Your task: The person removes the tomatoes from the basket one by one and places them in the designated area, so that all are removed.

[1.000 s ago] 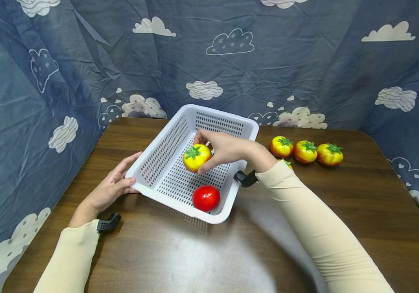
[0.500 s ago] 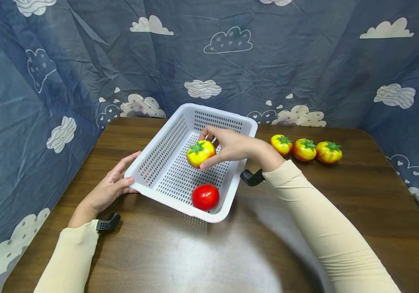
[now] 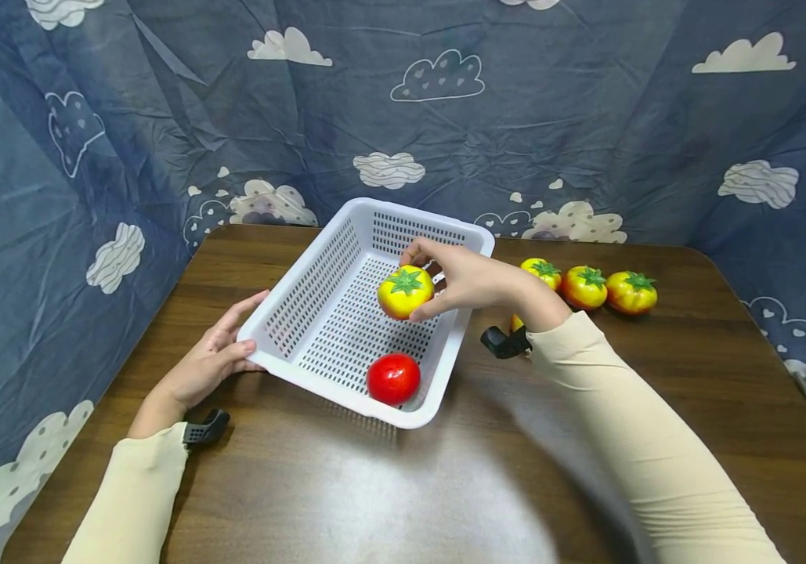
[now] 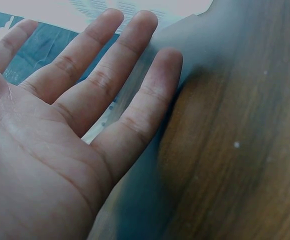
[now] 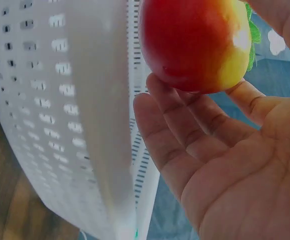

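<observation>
In the head view, my right hand [image 3: 469,278] grips a toy tomato [image 3: 405,291], yellow on top with a green leaf cap, over the inside of a white perforated basket [image 3: 367,411]. The right wrist view shows the tomato's red underside [image 5: 190,45] with fingers [image 5: 205,130] curled below it and the basket wall [image 5: 97,100] alongside. A plain red, round toy fruit [image 3: 393,379] lies at the basket's near right corner. My left hand [image 3: 208,364] holds the basket's left corner, thumb over the rim; in the left wrist view its fingers [image 4: 102,77] extend nearly straight toward the basket.
Several more yellow-red toy tomatoes [image 3: 584,287] stand in a row at the back right of the brown wooden table [image 3: 346,501]. Another peeks out behind my right wrist. A blue cloth [image 3: 551,125] with clouds hangs behind and at both sides.
My right hand, with the tomato, has moved to the right and slightly up within the basket's outline. My left hand and the basket stay in place.
</observation>
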`<state>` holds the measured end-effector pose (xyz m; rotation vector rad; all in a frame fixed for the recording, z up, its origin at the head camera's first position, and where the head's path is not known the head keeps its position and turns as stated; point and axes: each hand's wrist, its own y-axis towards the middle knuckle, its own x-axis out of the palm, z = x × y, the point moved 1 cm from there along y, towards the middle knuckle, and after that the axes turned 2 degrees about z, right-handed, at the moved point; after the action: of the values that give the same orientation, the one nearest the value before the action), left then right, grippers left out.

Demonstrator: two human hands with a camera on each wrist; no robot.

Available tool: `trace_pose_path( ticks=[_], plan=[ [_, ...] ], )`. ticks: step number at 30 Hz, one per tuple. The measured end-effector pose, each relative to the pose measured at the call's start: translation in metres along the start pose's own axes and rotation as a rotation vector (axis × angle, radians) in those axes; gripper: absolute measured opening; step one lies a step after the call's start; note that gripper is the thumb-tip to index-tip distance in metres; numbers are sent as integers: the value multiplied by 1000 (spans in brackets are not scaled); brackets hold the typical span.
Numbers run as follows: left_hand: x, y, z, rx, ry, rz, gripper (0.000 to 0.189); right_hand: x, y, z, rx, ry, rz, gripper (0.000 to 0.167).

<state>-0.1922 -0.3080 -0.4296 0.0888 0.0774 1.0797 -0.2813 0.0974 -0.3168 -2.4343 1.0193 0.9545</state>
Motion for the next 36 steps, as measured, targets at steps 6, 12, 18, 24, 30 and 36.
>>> trace_pose_path(
  ticks=[6,12,18,24,30,36],
  plan=[
    [0,0,0,-3,6,8,71,-5,-7,5,18,-13,25,68],
    [0,-1,1,-5,7,8,71,-10,-13,7,24,4,34,68],
    [1,-1,1,-4,9,5,70,-14,-20,13,32,-13,54,65],
    [1,-1,2,-1,15,7,70,-18,-29,15,43,-17,73,66],
    [2,-1,3,3,20,7,70,-23,-37,16,55,-7,81,66],
    [1,-1,3,3,17,5,70,-27,-47,18,71,-3,86,67]
  ],
)
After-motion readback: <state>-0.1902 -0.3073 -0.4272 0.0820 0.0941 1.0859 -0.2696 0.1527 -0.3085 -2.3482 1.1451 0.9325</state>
